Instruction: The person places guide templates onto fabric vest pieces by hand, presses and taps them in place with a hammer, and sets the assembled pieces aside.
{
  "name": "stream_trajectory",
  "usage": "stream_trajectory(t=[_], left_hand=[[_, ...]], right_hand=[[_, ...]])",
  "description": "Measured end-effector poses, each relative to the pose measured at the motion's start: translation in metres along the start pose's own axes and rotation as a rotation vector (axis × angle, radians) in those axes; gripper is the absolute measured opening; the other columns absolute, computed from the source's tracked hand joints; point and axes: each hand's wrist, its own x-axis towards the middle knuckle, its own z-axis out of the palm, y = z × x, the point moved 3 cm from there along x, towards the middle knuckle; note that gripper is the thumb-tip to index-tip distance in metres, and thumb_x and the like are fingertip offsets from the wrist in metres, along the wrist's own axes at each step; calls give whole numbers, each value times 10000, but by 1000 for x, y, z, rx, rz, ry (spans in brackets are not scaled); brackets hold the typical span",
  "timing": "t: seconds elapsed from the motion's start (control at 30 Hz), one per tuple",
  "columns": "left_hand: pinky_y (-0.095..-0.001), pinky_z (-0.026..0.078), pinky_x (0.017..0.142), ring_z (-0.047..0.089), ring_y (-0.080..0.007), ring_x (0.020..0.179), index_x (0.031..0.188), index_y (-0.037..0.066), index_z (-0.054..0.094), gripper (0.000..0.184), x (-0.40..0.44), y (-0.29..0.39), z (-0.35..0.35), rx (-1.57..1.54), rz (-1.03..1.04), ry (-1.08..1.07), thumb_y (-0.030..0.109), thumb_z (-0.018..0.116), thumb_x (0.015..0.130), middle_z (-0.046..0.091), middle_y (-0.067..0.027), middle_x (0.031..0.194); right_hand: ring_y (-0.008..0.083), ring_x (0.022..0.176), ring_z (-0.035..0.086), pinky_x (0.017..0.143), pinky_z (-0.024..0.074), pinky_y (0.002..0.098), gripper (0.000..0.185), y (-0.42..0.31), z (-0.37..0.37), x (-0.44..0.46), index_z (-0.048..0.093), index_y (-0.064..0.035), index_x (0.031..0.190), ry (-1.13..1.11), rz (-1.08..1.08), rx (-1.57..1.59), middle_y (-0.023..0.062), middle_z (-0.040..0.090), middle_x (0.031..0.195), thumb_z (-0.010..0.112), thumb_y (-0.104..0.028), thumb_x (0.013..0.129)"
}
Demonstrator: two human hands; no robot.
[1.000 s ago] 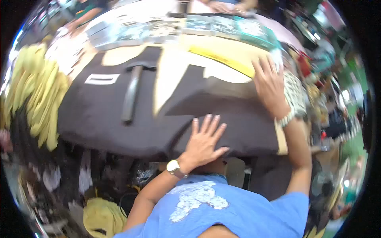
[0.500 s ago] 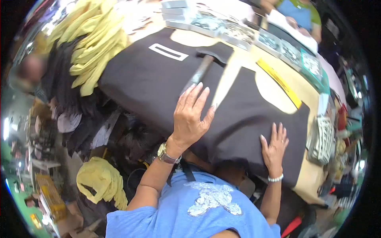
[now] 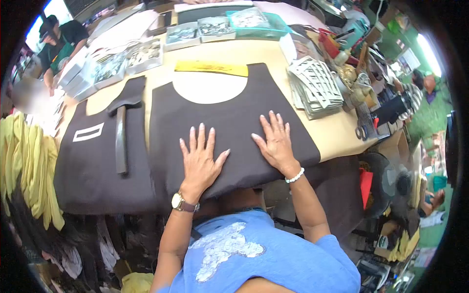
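Note:
My left hand [image 3: 199, 158] lies flat, fingers spread, on a dark garment piece [image 3: 210, 115] with a rounded neckline. To its right my right hand [image 3: 277, 146] also rests palm down on the same cloth, fingers stretched out. Left of this piece is a second dark garment piece [image 3: 88, 168], which bears a white rectangular outline [image 3: 88, 132]. A hammer [image 3: 121, 141] rests on that piece, its head toward the far side of the table. Along the far edge of the neckline runs a yellow strip [image 3: 210, 67] with dark markings. Neither hand holds anything.
Trays of small parts [image 3: 215, 29] line the back of the table [image 3: 337, 139]. A stack of patterned pieces [image 3: 317, 88] stands at the right, near scissors [image 3: 361, 133]. Yellow cloths [image 3: 29, 161] hang at the left. A person [image 3: 61, 44] is at the far left.
The view has swung to the right. My left hand has left the hammer's handle and now lies on the right garment piece. My right hand still presses flat on that piece.

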Motion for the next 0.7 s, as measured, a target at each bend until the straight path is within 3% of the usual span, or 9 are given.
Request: stream_trajectory(t=[0.17,0.2,0.33,0.47,0.57,0.7], left_hand=[[-598,126,1066,183,-368,1370,1379,48,360,665,-5,4,-6,20,-2,-54,455,513,876,258,-188,1467],[-593,114,1071,176,-369,1372,1383,44,355,668,-5,4,-7,6,-7,-61,450,514,876,251,-186,1471],[-586,106,1076,172,-366,1375,1384,48,357,660,-6,4,-5,10,0,-58,442,512,879,245,-184,1475],[-602,131,1061,210,-398,1351,1351,29,400,657,-5,4,-7,-15,19,-29,438,551,859,288,-207,1445],[-598,128,1064,206,-396,1354,1349,27,402,659,-5,4,-7,-14,22,-28,437,555,856,283,-206,1449],[-577,119,1075,197,-371,1364,1367,37,382,657,-4,5,-9,0,7,-57,427,546,864,270,-195,1461]], right_hand=[[410,1318,263,1055,196,586,599,7,-17,6,445,-27,1310,-27,142,93,243,316,1407,512,-442,883],[406,1306,284,1044,224,583,540,13,-22,9,477,-23,1275,77,153,63,236,346,1384,529,-388,881],[388,1266,342,1019,268,573,425,42,-38,46,522,-32,1214,349,31,-290,204,403,1335,565,-254,854],[401,1251,343,1017,265,572,437,77,-63,119,517,-65,1212,419,49,-485,185,406,1315,588,-263,829],[411,1238,361,988,253,632,469,90,-70,161,525,-37,1173,251,123,-355,183,422,1291,605,-293,788],[424,1195,386,937,257,691,477,103,-43,183,496,-57,1200,59,242,-427,172,431,1245,593,-244,772]])
